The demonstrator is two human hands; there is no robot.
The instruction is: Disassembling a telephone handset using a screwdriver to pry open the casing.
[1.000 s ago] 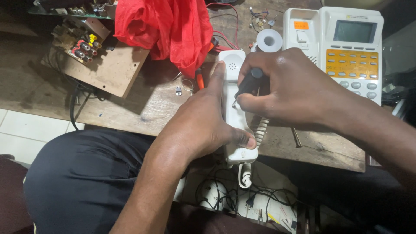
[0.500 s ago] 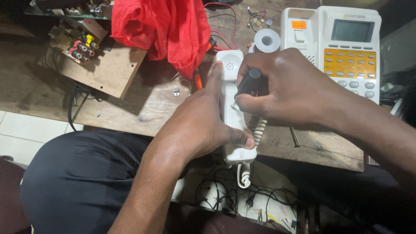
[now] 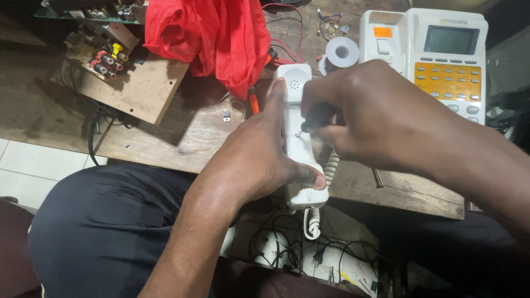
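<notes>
My left hand [image 3: 254,160] grips a white telephone handset [image 3: 295,88] that lies lengthwise over the front edge of a worn wooden table [image 3: 182,132], thumb across its lower end. My right hand [image 3: 375,116] is closed on a small black-handled screwdriver [image 3: 316,118], whose metal tip touches the handset's back near its middle. The handset's coiled white cord [image 3: 313,221] hangs from its lower end. The white desk telephone base [image 3: 441,60], with orange key panel and grey screen, stands at the far right of the table.
A red cloth [image 3: 210,33] is heaped at the table's back. A wooden board with a circuit and coloured sockets [image 3: 110,60] lies at left. A white tape roll [image 3: 341,52] sits beside the telephone base. Tangled cables and a power strip [image 3: 287,248] lie on the floor.
The screwdriver's metal tip now shows against the handset, where my right hand covered it before. The left hand keeps its grip.
</notes>
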